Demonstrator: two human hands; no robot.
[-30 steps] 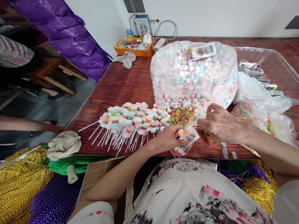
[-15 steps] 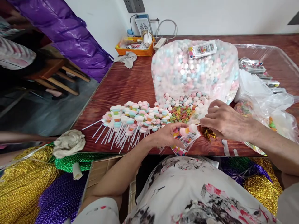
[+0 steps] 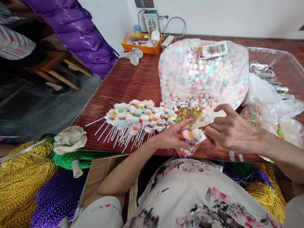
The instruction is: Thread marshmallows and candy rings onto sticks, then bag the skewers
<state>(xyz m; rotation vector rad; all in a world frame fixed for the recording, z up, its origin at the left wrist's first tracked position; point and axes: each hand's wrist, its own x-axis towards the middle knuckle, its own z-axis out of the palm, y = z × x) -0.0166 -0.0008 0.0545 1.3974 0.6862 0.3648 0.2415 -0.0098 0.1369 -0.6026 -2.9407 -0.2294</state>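
My left hand (image 3: 172,136) holds a printed clear plastic bag (image 3: 185,153) near the table's front edge, thumb across it and index finger stretched out above. Pink and white marshmallows (image 3: 190,134) lie at the bag, beside the palm. My right hand (image 3: 225,129) is just to the right, its fingers curled and its index finger raised. Gold foil twist ties (image 3: 212,140) show under those fingertips; whether one is pinched is hidden. Left of my hands lies a heap of marshmallow and candy-ring skewers (image 3: 136,117) on white sticks. Loose candy rings (image 3: 187,113) lie behind my left hand.
A large clear bag of marshmallows (image 3: 201,72) stands behind my hands. On the right are a clear tray (image 3: 282,55) with packets and a bag of candy rings (image 3: 253,114). An orange box (image 3: 142,48) sits at the back. Bead strands (image 3: 61,196) hang below the table's front edge.
My left index finger has stretched out and away from the bag. My right index finger has lifted, while the other fingers stay curled by the gold ties. The view has shifted slightly.
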